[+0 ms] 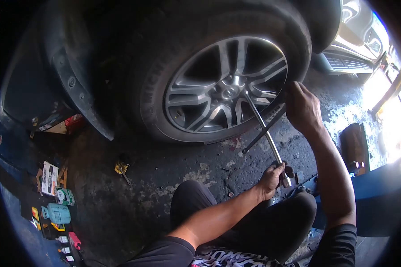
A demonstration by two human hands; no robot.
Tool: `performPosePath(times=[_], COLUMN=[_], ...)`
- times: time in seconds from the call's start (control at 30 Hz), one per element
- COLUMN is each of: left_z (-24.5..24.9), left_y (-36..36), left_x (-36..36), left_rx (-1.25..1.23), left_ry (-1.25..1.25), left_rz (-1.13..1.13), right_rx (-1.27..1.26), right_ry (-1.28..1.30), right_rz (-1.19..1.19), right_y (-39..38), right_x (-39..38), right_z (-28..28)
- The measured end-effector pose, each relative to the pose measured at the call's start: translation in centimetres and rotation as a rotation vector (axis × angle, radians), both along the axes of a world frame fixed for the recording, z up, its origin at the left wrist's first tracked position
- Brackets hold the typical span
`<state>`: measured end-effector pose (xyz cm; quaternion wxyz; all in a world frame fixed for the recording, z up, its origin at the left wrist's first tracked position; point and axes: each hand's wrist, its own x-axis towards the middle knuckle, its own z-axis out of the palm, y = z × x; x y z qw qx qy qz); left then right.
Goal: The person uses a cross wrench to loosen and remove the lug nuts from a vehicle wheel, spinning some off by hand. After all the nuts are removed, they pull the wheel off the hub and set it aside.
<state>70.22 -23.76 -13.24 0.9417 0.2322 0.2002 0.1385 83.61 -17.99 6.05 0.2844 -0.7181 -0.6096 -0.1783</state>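
A cross-shaped lug wrench reaches from the alloy wheel toward me, its far end against the hub area beside the centre cap. My left hand is wrapped round its near end, just above the socket tip. Higher up on the right, my right hand grips the end of the dark cross arm, and its fingers hide that tip. The tyre surrounds the wheel under the dark wheel arch. Whether the wrench sits on a nut is too small to tell.
A small metal nut lies on the stained floor before my knees. Further left is a yellow item with a tool. A turquoise jug, boxes and bottles stand at the left edge. A blue metal piece is on the right, another vehicle behind.
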Motion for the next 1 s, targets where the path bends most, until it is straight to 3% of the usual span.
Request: performPosePath(times=[0.17,0.33,0.43,0.57,0.6,0.67,0.7,0.8,1.0], left_z=[0.7,0.3,-1.9,-4.9,-6.4,-4.9,-7.2,-5.7,-6.5], left_y=[0.7,1.4,3.9,10.9,12.5,15.3,16.8,18.0,18.9], left_x=[-1.2,-1.5,-2.7,-4.8,-5.0,-4.0,-3.4,-0.5,3.5], left_rx=[0.077,0.034,0.276,0.595,0.874,1.03,1.168,1.467,1.441], left_ry=[0.0,0.037,0.146,0.587,0.806,0.92,0.838,0.726,0.628], left_rz=[-0.042,-0.067,-0.135,-0.123,-0.076,-0.157,-0.172,-0.339,-0.699], right_rx=[-0.155,0.007,0.043,0.082,0.09,0.081,0.06,0.053,-0.024], right_ry=[0.199,0.341,0.422,0.498,0.524,0.542,0.582,0.67,0.817], right_rz=[-0.057,0.063,0.079,0.11,0.112,0.145,0.127,0.082,0.057], right_y=[0.8,1.3,1.7,2.0,2.1,2.1,2.1,2.3,2.5], right_x=[-0.9,-0.3,0.1,1.0,1.1,1.2,1.3,1.2,1.4], right_z=[2.6,0.6,0.2,-0.3,-0.3,-0.2,0.0,0.2,0.4])
